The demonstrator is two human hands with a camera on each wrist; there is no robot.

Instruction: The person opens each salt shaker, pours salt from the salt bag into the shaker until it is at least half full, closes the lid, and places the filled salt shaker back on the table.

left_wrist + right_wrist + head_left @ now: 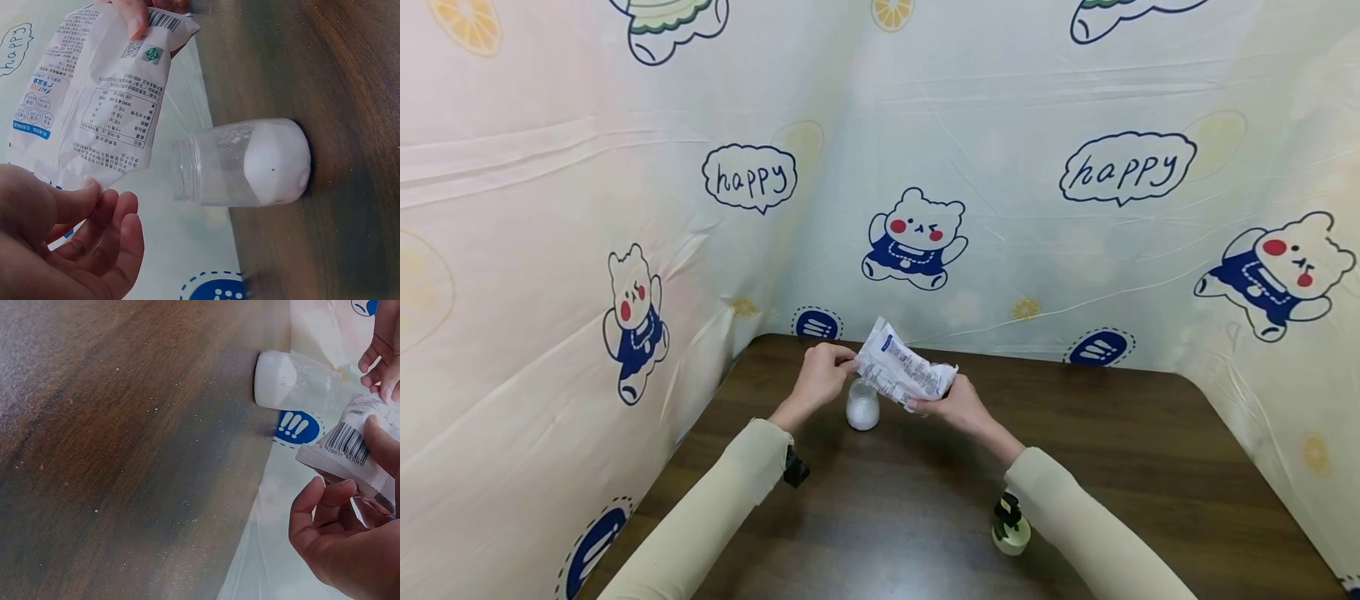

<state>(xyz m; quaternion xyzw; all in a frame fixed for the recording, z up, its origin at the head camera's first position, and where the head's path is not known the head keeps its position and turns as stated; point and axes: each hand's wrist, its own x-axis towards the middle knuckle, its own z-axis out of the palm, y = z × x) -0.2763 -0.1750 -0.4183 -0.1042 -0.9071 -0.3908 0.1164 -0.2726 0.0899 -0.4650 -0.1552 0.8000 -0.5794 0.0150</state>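
A white printed plastic packet (904, 368) is held tilted above the table, its left end near the mouth of a clear glass jar (219, 164). White powder (275, 164) fills the lower part of the jar, which stands upright. My left hand (822, 377) pinches the packet's corner between thumb and fingers, as the left wrist view shows. At the packet's other end, by the barcode, my right hand (957, 406) grips it with the thumb on top. Whether the packet's corner is cut open is hidden by the left fingers.
Fine white grains (156, 410) lie scattered on the dark wooden table (880, 517). A small pale green round object (1011, 537) is by the right forearm. Printed cloth (1000, 167) hangs behind the table and along its sides.
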